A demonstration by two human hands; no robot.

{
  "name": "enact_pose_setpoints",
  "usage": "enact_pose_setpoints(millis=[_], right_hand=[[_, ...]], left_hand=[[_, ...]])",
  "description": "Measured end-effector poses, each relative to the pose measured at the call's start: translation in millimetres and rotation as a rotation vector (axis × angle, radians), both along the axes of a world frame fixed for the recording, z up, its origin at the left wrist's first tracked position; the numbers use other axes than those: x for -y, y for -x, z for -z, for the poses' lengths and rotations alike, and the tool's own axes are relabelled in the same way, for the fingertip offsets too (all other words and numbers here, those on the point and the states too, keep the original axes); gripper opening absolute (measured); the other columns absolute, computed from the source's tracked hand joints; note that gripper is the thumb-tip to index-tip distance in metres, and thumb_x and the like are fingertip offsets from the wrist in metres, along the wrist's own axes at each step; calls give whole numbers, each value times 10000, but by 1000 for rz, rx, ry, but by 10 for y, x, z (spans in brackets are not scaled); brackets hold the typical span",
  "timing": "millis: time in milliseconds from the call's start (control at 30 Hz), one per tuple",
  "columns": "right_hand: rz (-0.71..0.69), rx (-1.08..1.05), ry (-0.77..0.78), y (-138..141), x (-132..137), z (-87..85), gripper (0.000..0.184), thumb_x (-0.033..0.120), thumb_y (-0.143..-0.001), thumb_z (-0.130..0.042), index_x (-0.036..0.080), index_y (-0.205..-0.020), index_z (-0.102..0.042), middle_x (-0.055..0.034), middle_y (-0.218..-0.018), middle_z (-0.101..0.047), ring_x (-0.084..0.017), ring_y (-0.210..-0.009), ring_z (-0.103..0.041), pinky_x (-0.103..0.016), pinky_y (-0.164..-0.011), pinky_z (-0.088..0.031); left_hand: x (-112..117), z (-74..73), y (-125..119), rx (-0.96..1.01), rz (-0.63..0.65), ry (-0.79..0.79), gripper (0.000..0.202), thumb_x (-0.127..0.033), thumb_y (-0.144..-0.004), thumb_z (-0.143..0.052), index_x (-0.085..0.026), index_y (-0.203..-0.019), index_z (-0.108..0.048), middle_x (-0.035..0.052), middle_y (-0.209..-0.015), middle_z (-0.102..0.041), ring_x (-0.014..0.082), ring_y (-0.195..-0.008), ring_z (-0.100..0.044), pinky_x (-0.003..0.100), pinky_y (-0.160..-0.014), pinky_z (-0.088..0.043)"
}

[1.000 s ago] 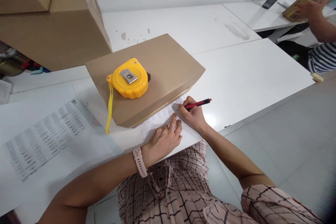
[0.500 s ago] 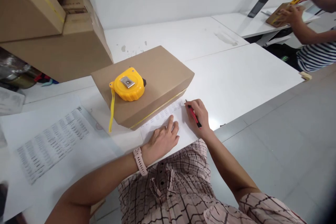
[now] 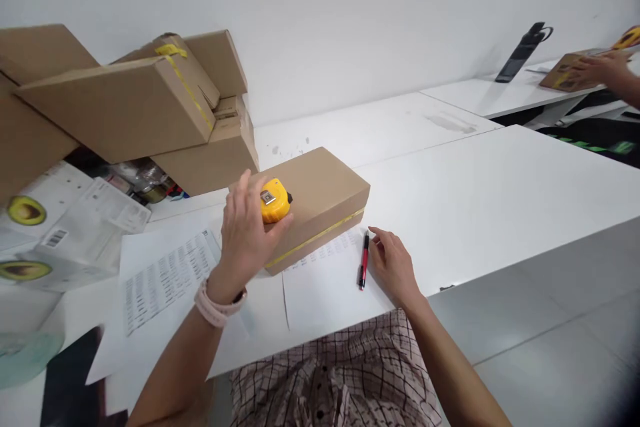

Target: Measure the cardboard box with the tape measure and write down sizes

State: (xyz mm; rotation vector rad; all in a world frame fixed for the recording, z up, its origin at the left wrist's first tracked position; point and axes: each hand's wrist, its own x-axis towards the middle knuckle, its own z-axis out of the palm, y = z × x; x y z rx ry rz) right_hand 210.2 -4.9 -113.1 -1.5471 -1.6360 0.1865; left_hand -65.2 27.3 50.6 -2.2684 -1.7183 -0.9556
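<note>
A yellow tape measure sits on top of a closed brown cardboard box with a yellow tape strip along its side. My left hand is closed around the tape measure's left side, thumb at its lower edge. A red and black pen lies on a sheet of paper with handwritten rows, partly under the box's front edge. My right hand rests on the table just right of the pen, fingers loosely bent and holding nothing.
Printed sheets lie to the left, near white boxes with avocado pictures. Cardboard boxes are stacked at the back left. At the far right are a dark bottle and a co-worker's hand on a small box.
My left hand has left the paper and moved up and left onto the tape measure. My right hand has let go of the pen, which now lies on the paper. The view has shifted.
</note>
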Motion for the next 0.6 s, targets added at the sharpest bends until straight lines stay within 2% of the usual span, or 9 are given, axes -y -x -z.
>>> enact_pose_setpoints(millis=[100, 167, 200, 267, 333, 367, 433, 500, 600], right_hand=[[67, -121, -200, 29, 52, -140, 255, 245, -974, -479, 239, -1176, -634, -110, -997, -672, -249, -853, -641, -421, -709, -546], [63, -229, -336, 64, 60, -359, 205, 260, -977, -504, 249, -1109, -661, -116, -1008, -672, -255, -915, -649, -438, -762, -558], [15, -302, -349, 81, 48, -509, 188, 277, -979, -519, 255, -1087, -671, -111, -1003, -678, -257, -948, -652, -445, -797, -561], [-192, -503, -204, 106, -10, -858, 209, 344, -995, -524, 265, -1114, -678, -101, -1059, -698, -246, -1013, -660, -443, -856, -569], [-523, -746, 75, 116, -95, -1207, 318, 419, -1025, -467, 268, -1226, -662, -106, -1128, -715, -239, -1072, -670, -438, -894, -581], [-676, -843, 191, 118, -134, -1356, 362, 444, -1033, -434, 255, -1235, -667, -115, -1111, -725, -242, -1069, -678, -442, -890, -587], [-858, -982, 365, 126, -186, -1571, 369, 452, -1022, -459, 237, -1212, -691, -117, -1089, -736, -233, -1049, -689, -430, -891, -593], [-887, -1054, 459, 144, -202, -1677, 307, 437, -971, -574, 225, -1134, -724, -109, -1071, -738, -211, -982, -692, -393, -861, -597], [-831, -1094, 518, 165, -273, -1731, 236, 373, -840, -762, 207, -1006, -737, -73, -927, -720, -153, -776, -637, -316, -722, -579]], left_hand=[[-126, -52, 60, 97, 19, 187, 571, -472, -839, -678, -209, -1318, -514, 144, -1379, -597, 350, -1230, -583, 514, -1000, -483], [-70, -124, -6, 243, 56, 233, 544, -503, -813, -691, -225, -1255, -537, 101, -1241, -665, 298, -1066, -652, 455, -920, -518], [-15, -177, -68, 342, 106, 275, 545, -529, -811, -679, -223, -1239, -539, 92, -1184, -682, 274, -990, -669, 433, -877, -532], [109, -298, -219, 550, 259, 421, 552, -570, -831, -625, -209, -1236, -524, 82, -1070, -706, 233, -874, -685, 395, -809, -550], [209, -401, -358, 675, 389, 559, 549, -574, -848, -593, -197, -1237, -505, 78, -994, -718, 212, -828, -688, 378, -790, -558], [242, -433, -405, 699, 413, 602, 545, -566, -849, -597, -196, -1237, -496, 75, -976, -721, 207, -819, -688, 375, -787, -558], [283, -455, -439, 720, 404, 639, 533, -541, -846, -625, -200, -1229, -482, 75, -983, -727, 199, -817, -685, 362, -771, -553], [309, -438, -396, 750, 379, 657, 518, -528, -855, -635, -202, -1222, -474, 85, -1021, -737, 199, -850, -688, 350, -766, -544], [364, -411, -246, 818, 358, 699, 529, -547, -856, -647, -197, -1218, -483, 101, -1063, -751, 201, -865, -691, 333, -755, -528]])
